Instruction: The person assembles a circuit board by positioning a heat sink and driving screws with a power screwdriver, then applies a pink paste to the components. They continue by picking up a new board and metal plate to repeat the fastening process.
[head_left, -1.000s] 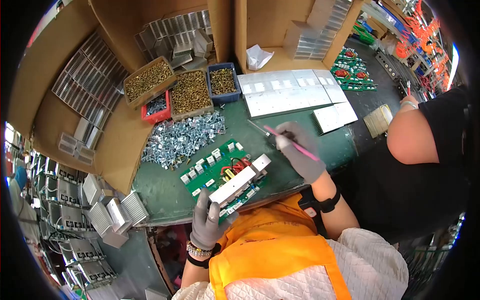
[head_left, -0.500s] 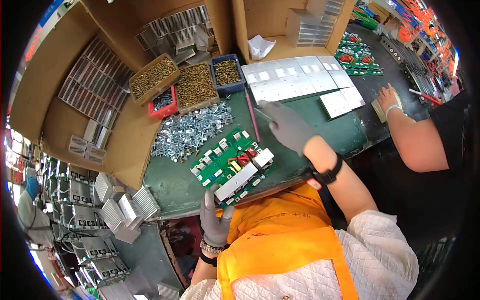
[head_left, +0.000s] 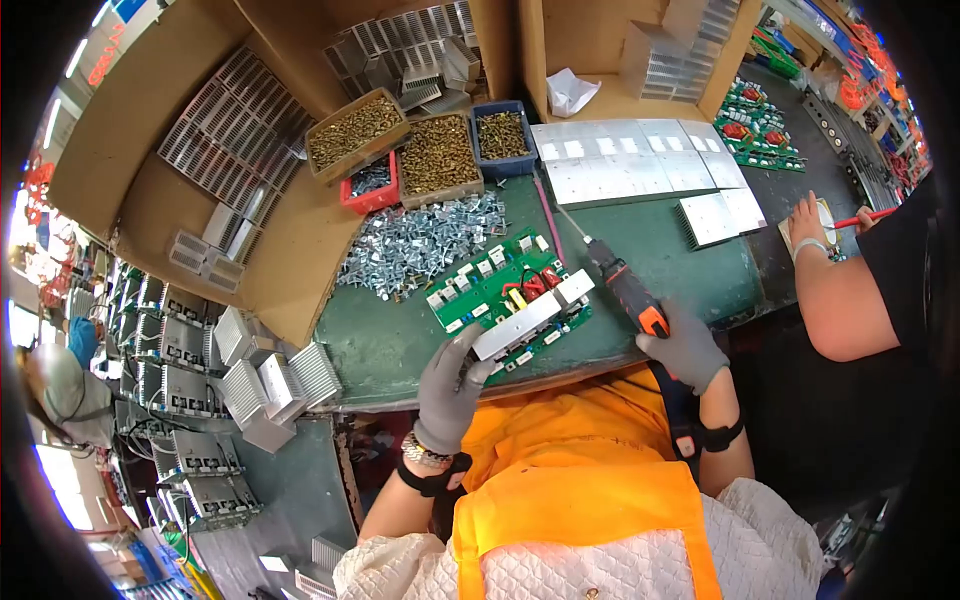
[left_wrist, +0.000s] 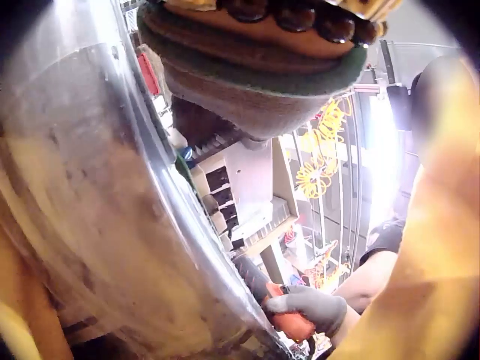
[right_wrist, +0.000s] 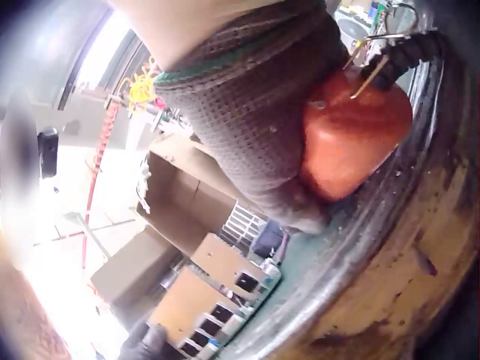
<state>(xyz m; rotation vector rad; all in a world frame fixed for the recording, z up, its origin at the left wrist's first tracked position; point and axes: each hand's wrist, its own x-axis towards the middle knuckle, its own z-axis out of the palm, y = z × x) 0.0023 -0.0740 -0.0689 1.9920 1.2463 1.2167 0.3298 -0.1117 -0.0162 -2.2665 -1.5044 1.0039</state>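
A green circuit board (head_left: 467, 310) with a long silver heatsink (head_left: 520, 328) on top lies near the bench's front edge. My gloved left hand (head_left: 448, 390) holds its near left corner, fingers and thumb about the heatsink's end. In the right wrist view that hand (right_wrist: 146, 345) shows at the board's end. My gloved right hand (head_left: 688, 348) grips the rear of a black and orange electric screwdriver (head_left: 622, 288), whose bit points away over the bench. The left wrist view shows the screwdriver's orange end (left_wrist: 294, 324) against the palm. A pink stick (head_left: 548, 218) lies behind the board.
Loose metal clips (head_left: 420, 245) are heaped left of the board. Behind them stand bins of brass screws (head_left: 437, 155) and a red bin (head_left: 370, 195). Flat heatsinks (head_left: 630, 160) lie at the back right; cardboard boxes (head_left: 285, 285) enclose the rear. Another person's arm (head_left: 835, 290) is at right.
The pink stick has gone from my right hand to the bench. My right hand has come back toward the bench edge and holds the screwdriver's rear. The left hand stays at the board.
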